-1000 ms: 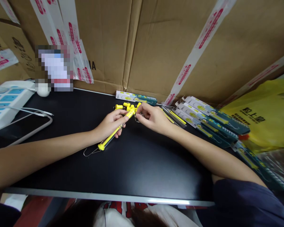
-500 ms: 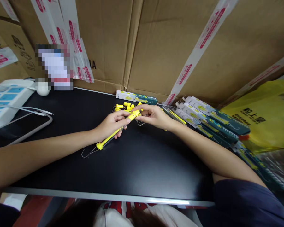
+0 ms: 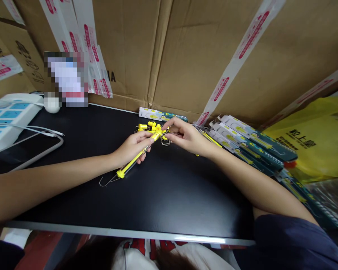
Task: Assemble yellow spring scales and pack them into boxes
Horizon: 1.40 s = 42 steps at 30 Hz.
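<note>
My left hand [image 3: 132, 148] is wrapped round a slim clear tube with yellow ends [image 3: 135, 159], tilted on the black tabletop [image 3: 146, 195]. A wire hook [image 3: 106, 182] sticks out of the tube's lower end. My right hand [image 3: 186, 137] pinches a small wire piece [image 3: 166, 141] at the tube's upper yellow cap. Just behind my fingers lies a small heap of loose yellow caps [image 3: 149, 126] with thin wire pieces.
Packaged tools in dark green cards [image 3: 242, 144] lie stacked at the right, with one more [image 3: 162, 114] behind the caps. A yellow plastic bag [image 3: 312, 138] sits far right. A white power strip [image 3: 8, 116] with cables is at the left. Cardboard boxes [image 3: 186, 52] wall the back.
My right hand has risen slightly and shifted toward the cap heap at the tube's top. The tube in my left hand has barely moved.
</note>
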{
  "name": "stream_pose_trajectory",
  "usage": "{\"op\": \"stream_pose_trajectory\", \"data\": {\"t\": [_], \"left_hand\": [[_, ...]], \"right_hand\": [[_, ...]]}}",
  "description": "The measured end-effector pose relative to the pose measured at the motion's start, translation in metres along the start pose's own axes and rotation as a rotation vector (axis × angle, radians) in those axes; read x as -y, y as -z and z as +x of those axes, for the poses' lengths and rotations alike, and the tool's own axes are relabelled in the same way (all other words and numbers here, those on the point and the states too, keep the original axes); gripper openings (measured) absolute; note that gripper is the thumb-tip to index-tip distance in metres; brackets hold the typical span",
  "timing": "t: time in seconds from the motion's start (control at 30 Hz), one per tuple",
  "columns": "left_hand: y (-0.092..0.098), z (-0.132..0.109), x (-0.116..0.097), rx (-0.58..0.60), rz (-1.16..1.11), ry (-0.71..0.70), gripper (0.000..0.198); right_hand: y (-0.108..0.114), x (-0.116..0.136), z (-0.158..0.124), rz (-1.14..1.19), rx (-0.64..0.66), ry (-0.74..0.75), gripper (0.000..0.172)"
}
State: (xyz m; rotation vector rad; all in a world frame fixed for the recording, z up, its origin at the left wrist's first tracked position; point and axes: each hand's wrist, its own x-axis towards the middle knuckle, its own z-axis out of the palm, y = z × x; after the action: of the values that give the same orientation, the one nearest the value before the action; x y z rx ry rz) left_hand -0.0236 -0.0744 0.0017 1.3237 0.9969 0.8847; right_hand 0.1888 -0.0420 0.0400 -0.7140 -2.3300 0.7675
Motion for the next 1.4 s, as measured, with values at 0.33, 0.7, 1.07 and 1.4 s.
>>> {"op": "stream_pose_trajectory", "data": {"t": [0.33,0.7,1.07,1.4], "left_hand": [[0.002,0.001,0.004,0.107,0.062,-0.057,0.023],[0.003,0.0,0.002,0.142,0.123,-0.061,0.024],[0.001,0.0,0.001,0.073,0.085,-0.044,0.021],[-0.002,-0.001,-0.002,0.089,0.145,0.021,0.011]], "right_hand": [[-0.003,-0.004,0.0,-0.227,0.016,-0.053,0.035],[0.005,-0.005,0.003,-0.22,0.106,-0.005,0.033],[0.004,0.0,0.0,-0.063,0.075,-0.022,0.031],[-0.012,0.004,0.0,-0.311,-0.047,0.001,0.005]]}}
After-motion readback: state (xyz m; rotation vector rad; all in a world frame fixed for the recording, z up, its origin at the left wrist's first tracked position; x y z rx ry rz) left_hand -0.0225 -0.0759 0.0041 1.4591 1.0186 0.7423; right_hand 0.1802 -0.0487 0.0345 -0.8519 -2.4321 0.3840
